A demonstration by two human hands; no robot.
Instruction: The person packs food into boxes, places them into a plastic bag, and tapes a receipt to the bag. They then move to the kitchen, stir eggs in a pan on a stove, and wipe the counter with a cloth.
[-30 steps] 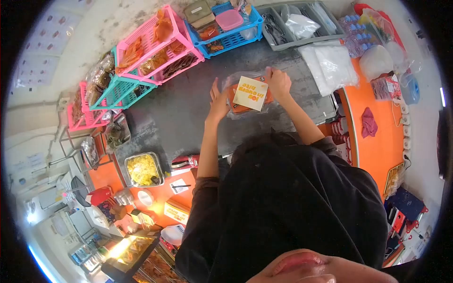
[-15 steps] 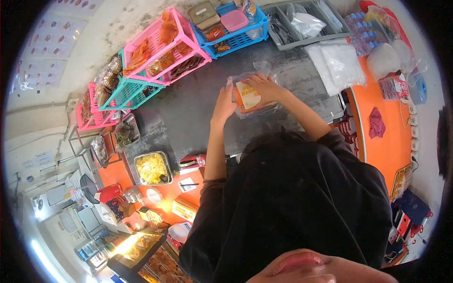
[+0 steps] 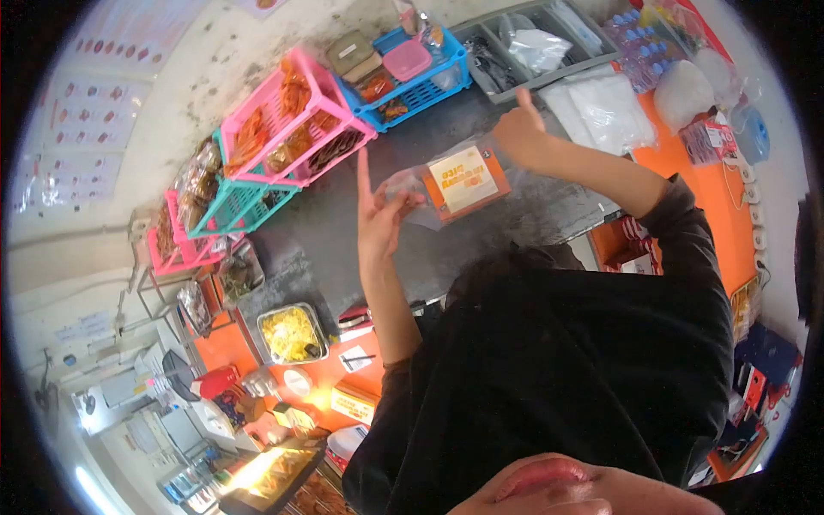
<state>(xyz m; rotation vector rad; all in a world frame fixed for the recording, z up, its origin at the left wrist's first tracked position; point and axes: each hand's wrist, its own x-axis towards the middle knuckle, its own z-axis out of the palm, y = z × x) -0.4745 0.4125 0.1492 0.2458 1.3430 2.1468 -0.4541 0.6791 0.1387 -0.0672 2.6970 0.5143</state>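
Observation:
An orange and cream food box [image 3: 466, 182] with printed lettering lies on the dark worktop in front of me, in a clear plastic bag [image 3: 422, 213]. My left hand [image 3: 384, 215] is on the box's left side, its index finger stretched out and the other fingers closed on the bag's thin film. At the upper right of the box, my right hand [image 3: 521, 136] is raised, fingers curled with the thumb sticking up. Clear film reaches towards that fist and seems gripped in it, though the fingers partly hide the grip.
Pink baskets [image 3: 296, 120] of packed food, a blue basket [image 3: 418, 96] and a grey divided tray [image 3: 524, 84] line the worktop's back edge. White plastic bags [image 3: 601, 112] lie at right. A tray of yellow food [image 3: 292, 333] stands left.
Both hands have come off the box and spread apart, the right one up and to the right, the left one slightly left. The bag's film is drawn out from the box.

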